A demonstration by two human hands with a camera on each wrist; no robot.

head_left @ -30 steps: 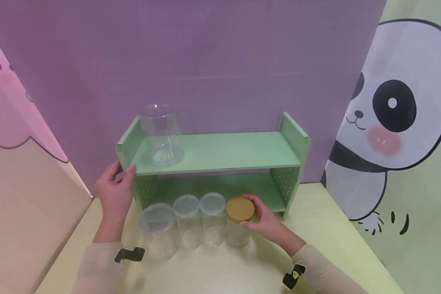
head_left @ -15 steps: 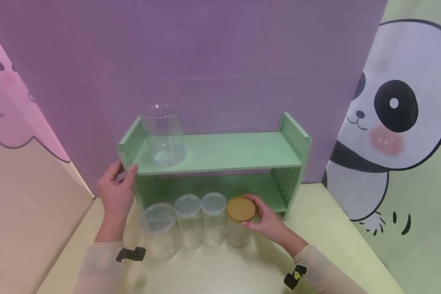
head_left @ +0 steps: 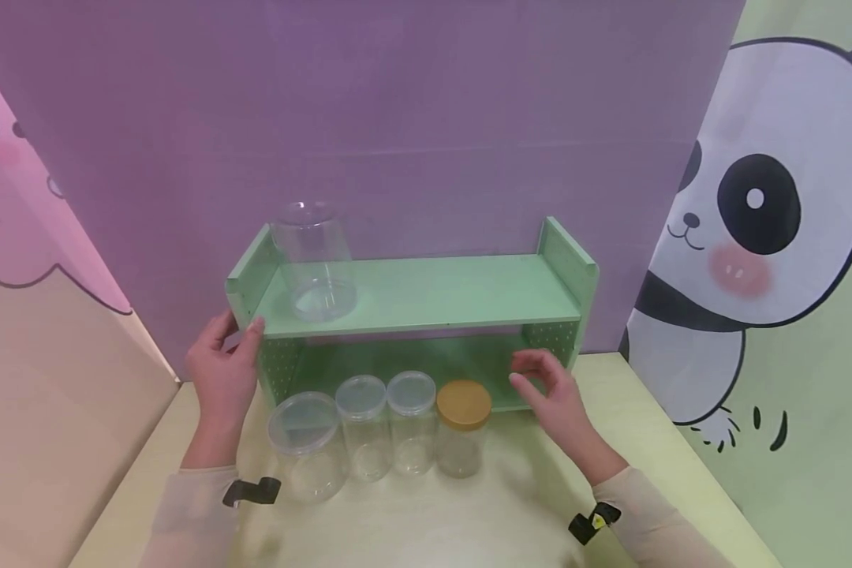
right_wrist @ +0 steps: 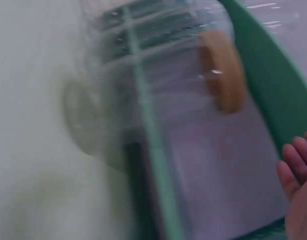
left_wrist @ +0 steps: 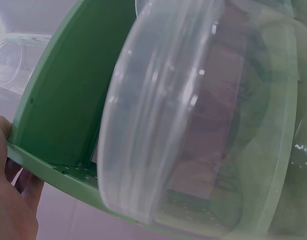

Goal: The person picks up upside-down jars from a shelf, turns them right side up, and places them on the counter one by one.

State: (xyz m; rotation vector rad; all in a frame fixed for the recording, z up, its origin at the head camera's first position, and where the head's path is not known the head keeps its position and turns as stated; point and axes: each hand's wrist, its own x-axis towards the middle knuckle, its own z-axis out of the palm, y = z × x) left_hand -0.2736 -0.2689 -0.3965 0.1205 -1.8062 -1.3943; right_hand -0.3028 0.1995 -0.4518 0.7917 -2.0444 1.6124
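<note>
My left hand (head_left: 223, 371) grips the left side panel of a green two-tier shelf (head_left: 440, 292), thumb in front and fingers behind its edge. The left wrist view shows that hand beside the green panel (left_wrist: 68, 90). To the right of a clear jar with an orange-brown lid (head_left: 464, 404) hangs my right hand (head_left: 557, 398), fingers relaxed and holding nothing. Left of that jar stand two slim clear jars (head_left: 412, 426) and a wider clear jar (head_left: 308, 450), all with clear lids. In the right wrist view the brown lid (right_wrist: 227, 72) is blurred, apart from the fingers.
A large clear container (head_left: 319, 268) stands on the upper board at its left end. The jars form a row on the pale table (head_left: 412, 528), just before the shelf. A purple backdrop (head_left: 426, 118) rises behind, and a panda-printed panel (head_left: 760, 197) stands at right.
My right hand has let go of the brown-lidded jar and moved right and slightly away from me. The left hand keeps its grip on the shelf, and the jars stay in place.
</note>
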